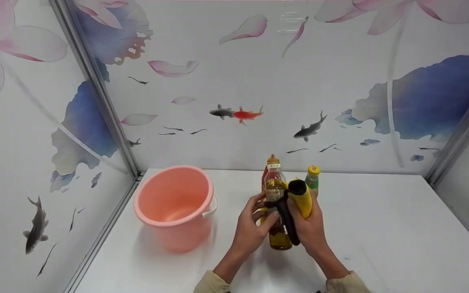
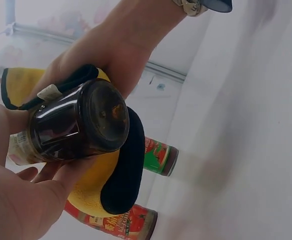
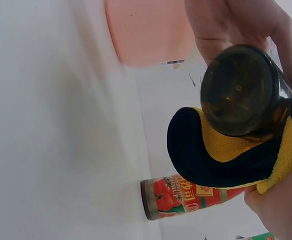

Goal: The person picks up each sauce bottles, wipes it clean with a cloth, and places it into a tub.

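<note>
The roughly upright bottle [image 1: 275,185] is gripped from its left by the curled left hand [image 1: 251,228]; at its right, a cloth [image 1: 304,204] is clasped by the right hand [image 1: 313,231].

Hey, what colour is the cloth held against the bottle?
The cloth is yellow with a near-black border, best seen in the right wrist view.

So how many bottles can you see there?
3: the bottle of amber liquid gripped by the left hand, a red bottle standing behind it, and a yellow-capped green bottle beyond the right hand. Others could be hidden behind.
</note>
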Demonstrator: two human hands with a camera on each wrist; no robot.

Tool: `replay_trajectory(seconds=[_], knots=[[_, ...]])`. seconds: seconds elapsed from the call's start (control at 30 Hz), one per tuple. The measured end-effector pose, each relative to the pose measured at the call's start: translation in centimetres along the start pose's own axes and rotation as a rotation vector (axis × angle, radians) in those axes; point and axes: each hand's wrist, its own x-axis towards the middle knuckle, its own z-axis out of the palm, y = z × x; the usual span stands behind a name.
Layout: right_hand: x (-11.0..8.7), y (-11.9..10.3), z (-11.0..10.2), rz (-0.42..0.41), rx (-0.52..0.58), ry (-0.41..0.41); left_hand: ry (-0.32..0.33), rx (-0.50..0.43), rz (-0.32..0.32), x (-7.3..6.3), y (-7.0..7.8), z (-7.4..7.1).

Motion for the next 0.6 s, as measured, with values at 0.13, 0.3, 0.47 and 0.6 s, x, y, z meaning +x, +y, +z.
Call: replay_trajectory(seconds=[0.13, 0.3, 0.47, 0.6], knots=[[-0.26, 0.15, 0.39, 0.003, 0.003, -0.009, 0.04, -0.012, 0.027, 0.21, -0.02, -0.18], [-0.4, 0.2, 0.53, 0.012, 0.01, -0.006, 0.027, -0.022, 0.02, 0.27, -0.11, -0.24], [-0.34, 0.13, 0.42, 0.013, 0.0, 0.0, -0.005, -0.005, 0.0, 0.09, -0.07, -0.28], [-0.22, 0.1, 0.3, 0.02, -0.015, 0.002, -0.022, 0.017, -0.031, -0.11, 0.06, -0.29]])
